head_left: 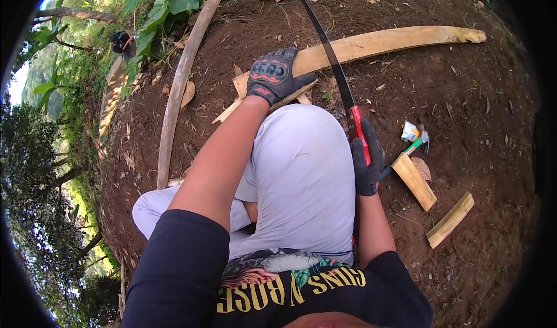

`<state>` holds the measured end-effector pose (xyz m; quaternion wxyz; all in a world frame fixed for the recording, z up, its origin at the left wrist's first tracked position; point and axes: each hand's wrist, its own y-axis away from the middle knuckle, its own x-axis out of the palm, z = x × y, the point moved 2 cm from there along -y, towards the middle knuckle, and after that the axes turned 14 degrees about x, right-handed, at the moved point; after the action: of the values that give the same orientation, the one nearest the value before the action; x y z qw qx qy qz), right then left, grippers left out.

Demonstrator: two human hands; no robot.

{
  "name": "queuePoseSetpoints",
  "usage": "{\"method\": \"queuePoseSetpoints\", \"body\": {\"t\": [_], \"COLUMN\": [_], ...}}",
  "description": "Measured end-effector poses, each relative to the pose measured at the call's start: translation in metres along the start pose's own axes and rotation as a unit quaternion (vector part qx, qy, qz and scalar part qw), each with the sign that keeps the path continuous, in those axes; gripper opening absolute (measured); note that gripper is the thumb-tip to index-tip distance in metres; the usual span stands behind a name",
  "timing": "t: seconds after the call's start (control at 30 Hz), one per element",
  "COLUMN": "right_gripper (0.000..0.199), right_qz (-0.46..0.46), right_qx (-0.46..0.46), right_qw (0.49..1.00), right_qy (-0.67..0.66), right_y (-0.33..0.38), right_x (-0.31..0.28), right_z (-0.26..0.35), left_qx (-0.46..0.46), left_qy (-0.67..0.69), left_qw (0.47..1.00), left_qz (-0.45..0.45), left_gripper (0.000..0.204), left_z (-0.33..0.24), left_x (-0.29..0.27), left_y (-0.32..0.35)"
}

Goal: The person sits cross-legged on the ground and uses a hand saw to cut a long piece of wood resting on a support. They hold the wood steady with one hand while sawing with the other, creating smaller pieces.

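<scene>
A long wooden plank (394, 42) lies across the dirt in front of my knee, its left end raised on smaller wood pieces (228, 110). My left hand (272, 75), in a black and red padded glove, presses on the plank near that end, thumb stretched to the right. In my gloved right hand (366, 159) is a handsaw, held by its red handle (358, 132). The saw's long dark blade (328, 49) points away from me and crosses the plank to the right of my left hand. Whether the teeth touch the wood I cannot tell.
To the right lie a green-handled hammer (415, 146), a small white and orange packet (409, 132) and two short wood offcuts (415, 183) (451, 219). A weathered pole (184, 90) lies on the left. Beyond it, a person (123, 43) is near the plants.
</scene>
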<state>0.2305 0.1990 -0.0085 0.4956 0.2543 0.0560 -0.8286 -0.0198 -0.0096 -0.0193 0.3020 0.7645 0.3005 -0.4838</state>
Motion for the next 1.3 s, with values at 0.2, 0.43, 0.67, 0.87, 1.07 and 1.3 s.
{"method": "queuePoseSetpoints", "body": {"t": [0.2, 0.43, 0.67, 0.87, 1.07, 1.3], "right_gripper": [0.050, 0.047, 0.049, 0.048, 0.046, 0.046], "right_qz": [0.026, -0.013, 0.025, 0.022, 0.032, 0.009], "right_qx": [0.002, -0.057, -0.088, 0.006, 0.002, -0.050], "right_qw": [0.997, 0.998, 0.995, 1.000, 0.997, 0.998], "right_qy": [0.071, -0.019, -0.034, 0.018, 0.068, -0.035], "right_y": [0.045, -0.072, -0.089, 0.013, 0.044, -0.094], "right_x": [-0.038, 0.042, 0.056, -0.010, -0.040, 0.052], "right_z": [-0.002, 0.029, 0.034, -0.011, -0.001, 0.048], "left_qx": [0.012, 0.013, 0.007, -0.002, 0.003, 0.015], "left_qy": [-0.016, 0.016, 0.016, -0.004, 0.000, 0.005], "left_qw": [0.999, 1.000, 1.000, 1.000, 1.000, 1.000], "left_qz": [-0.034, 0.008, 0.003, -0.006, -0.005, -0.022], "left_gripper": [0.088, 0.086, 0.082, 0.087, 0.086, 0.083], "left_z": [0.000, -0.005, -0.003, -0.001, -0.001, -0.005], "left_x": [0.001, -0.006, -0.008, -0.005, -0.007, -0.004], "left_y": [0.002, -0.003, -0.002, 0.003, 0.004, -0.001]}}
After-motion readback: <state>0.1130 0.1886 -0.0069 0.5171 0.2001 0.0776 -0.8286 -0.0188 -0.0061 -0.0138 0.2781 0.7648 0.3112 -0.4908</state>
